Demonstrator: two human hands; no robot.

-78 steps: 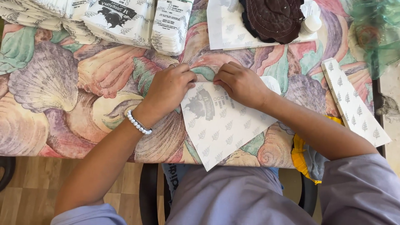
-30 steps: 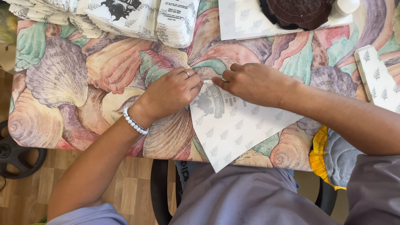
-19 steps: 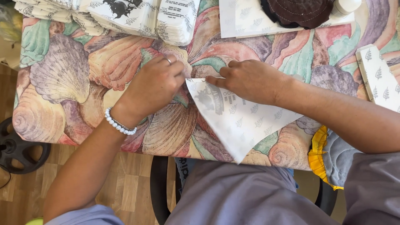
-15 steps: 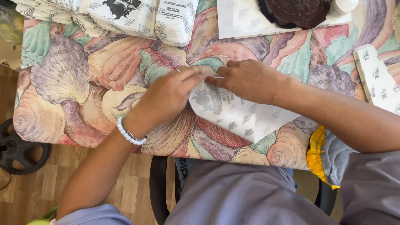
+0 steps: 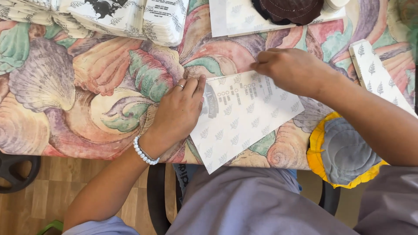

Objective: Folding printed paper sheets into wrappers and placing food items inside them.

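The paper sheet (image 5: 237,119) lies flat on the worktop (image 5: 52,95), its long axis running from 1 o'clock to 7 o'clock, lower corner overhanging the near edge. The left hand (image 5: 178,111) presses its 9 o'clock edge, palm down, grip closed on nothing. The right hand (image 5: 291,69) pins the 1 o'clock corner with its fingertips. Both hands touch the sheet.

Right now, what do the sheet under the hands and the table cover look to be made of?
The white sheet looks like thin matte paper: flat, sharp-edged, with small grey printed motifs. The table cover looks like woven fabric, though that is uncertain: matte, with a large shell print that drapes over the edge.
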